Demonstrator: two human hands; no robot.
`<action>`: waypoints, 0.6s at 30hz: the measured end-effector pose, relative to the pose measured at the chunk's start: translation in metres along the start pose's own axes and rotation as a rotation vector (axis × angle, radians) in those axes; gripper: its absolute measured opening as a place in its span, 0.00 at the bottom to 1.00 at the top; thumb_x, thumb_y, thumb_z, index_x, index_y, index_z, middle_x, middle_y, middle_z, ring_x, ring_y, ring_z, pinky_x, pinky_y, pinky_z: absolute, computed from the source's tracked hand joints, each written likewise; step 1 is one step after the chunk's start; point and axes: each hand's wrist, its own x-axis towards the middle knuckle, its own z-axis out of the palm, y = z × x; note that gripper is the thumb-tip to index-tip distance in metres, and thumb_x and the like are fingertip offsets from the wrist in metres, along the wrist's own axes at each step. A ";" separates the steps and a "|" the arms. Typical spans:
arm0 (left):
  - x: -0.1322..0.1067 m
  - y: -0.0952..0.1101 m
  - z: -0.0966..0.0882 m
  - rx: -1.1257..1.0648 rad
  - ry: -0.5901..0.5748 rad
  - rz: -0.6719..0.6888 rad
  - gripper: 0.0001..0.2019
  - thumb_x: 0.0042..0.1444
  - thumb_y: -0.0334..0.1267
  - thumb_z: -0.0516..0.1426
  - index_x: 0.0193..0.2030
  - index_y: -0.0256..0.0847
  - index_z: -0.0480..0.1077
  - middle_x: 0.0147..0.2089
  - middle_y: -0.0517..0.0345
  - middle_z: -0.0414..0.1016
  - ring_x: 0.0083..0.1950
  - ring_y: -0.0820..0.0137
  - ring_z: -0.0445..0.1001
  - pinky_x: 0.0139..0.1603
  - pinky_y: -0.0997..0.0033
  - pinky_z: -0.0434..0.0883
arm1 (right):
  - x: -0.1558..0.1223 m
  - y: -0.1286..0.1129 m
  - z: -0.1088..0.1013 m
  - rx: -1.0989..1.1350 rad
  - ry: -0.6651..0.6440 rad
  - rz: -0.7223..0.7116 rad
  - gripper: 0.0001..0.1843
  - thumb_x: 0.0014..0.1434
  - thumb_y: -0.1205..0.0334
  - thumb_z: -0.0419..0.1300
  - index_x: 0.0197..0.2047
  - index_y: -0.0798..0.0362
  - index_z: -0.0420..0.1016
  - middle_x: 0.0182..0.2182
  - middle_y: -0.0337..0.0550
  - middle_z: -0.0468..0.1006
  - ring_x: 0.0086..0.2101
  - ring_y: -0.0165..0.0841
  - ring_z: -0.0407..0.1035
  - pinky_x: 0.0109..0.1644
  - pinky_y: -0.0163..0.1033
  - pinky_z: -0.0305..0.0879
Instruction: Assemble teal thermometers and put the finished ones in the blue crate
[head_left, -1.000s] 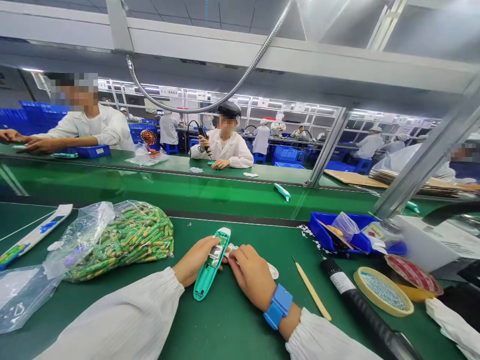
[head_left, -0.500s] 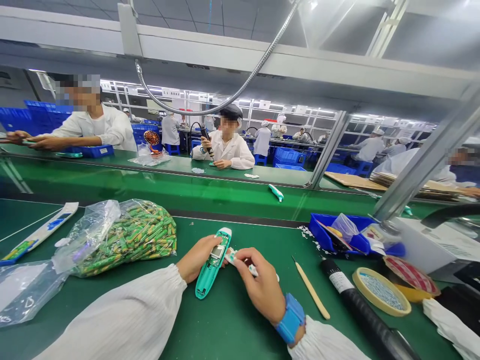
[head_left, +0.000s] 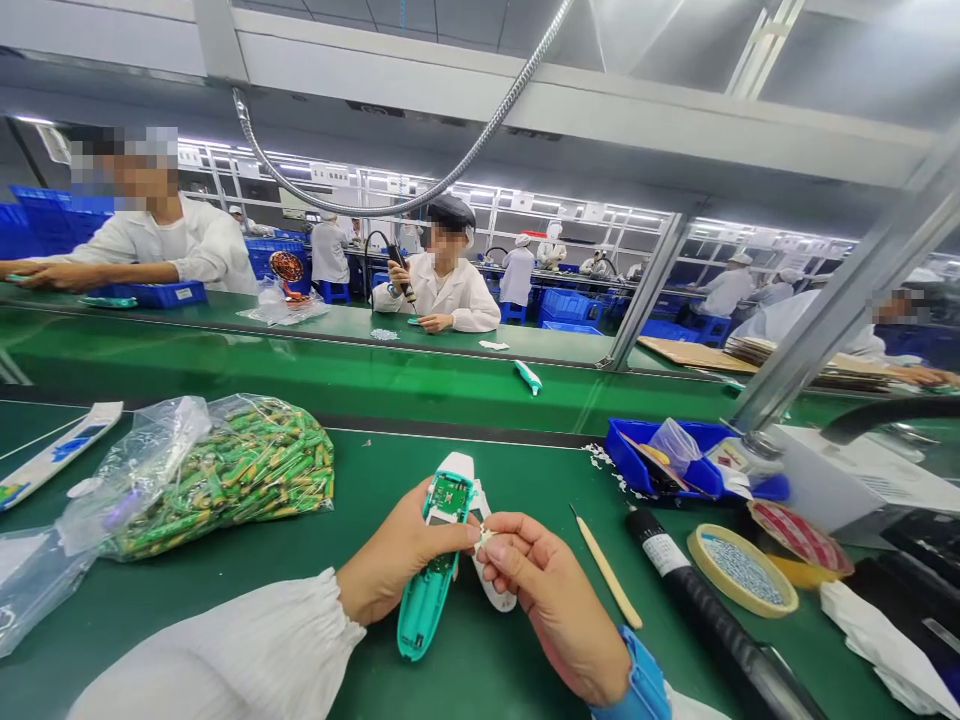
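Note:
My left hand (head_left: pixel 394 545) is closed around a long teal housing (head_left: pixel 421 622), like a handheld device's half shell, tilted with its open side up. A green circuit board (head_left: pixel 451 495) shows inside, near the white tip. Close against the housing's right side is a long white shell piece (head_left: pixel 499 597), partly hidden by my fingers; what supports it I cannot tell. My right hand (head_left: pixel 551 590), with a blue band at the wrist, pinches a small pale piece (head_left: pixel 484 538) at the housing's edge. My left thumb reaches across the board to that same spot.
Left lies a clear bag of green-and-gold parts (head_left: pixel 247 470). To the right are a pointed wooden stick (head_left: pixel 609 570), a black electric screwdriver (head_left: pixel 679 570), a round dish of tiny parts (head_left: pixel 742 570) and a blue bin (head_left: pixel 637 465). Co-workers sit beyond the green conveyor (head_left: pixel 375 375).
My right hand has gone from a white-and-teal piece to pinching a small pale piece. The left thumb now lies across the board, and the long white shell shows beside the housing.

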 end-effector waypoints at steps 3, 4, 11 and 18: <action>0.000 0.002 -0.001 0.003 -0.022 0.023 0.12 0.42 0.32 0.63 0.33 0.38 0.64 0.27 0.65 0.71 0.28 0.77 0.67 0.29 0.79 0.65 | 0.000 0.001 0.000 0.062 -0.004 0.035 0.20 0.44 0.57 0.69 0.37 0.57 0.69 0.25 0.39 0.73 0.25 0.24 0.63 0.29 0.29 0.58; 0.000 0.002 -0.002 0.011 -0.027 0.032 0.12 0.43 0.31 0.63 0.33 0.38 0.64 0.27 0.65 0.71 0.28 0.78 0.67 0.30 0.79 0.65 | 0.000 0.001 0.000 0.083 -0.003 0.048 0.21 0.44 0.57 0.69 0.37 0.58 0.68 0.24 0.38 0.73 0.25 0.24 0.63 0.29 0.29 0.58; -0.002 0.000 0.000 0.228 0.065 0.174 0.15 0.46 0.34 0.62 0.40 0.40 0.63 0.32 0.64 0.72 0.33 0.74 0.69 0.39 0.76 0.66 | 0.005 0.004 -0.003 0.243 0.013 0.201 0.27 0.40 0.62 0.70 0.41 0.58 0.63 0.24 0.38 0.72 0.22 0.21 0.62 0.25 0.25 0.57; -0.008 -0.016 -0.007 0.795 0.032 0.596 0.10 0.50 0.30 0.56 0.40 0.44 0.66 0.34 0.62 0.73 0.32 0.72 0.69 0.34 0.78 0.64 | 0.005 0.002 -0.005 0.325 0.023 0.300 0.24 0.37 0.65 0.69 0.37 0.58 0.64 0.20 0.35 0.69 0.19 0.19 0.60 0.22 0.24 0.56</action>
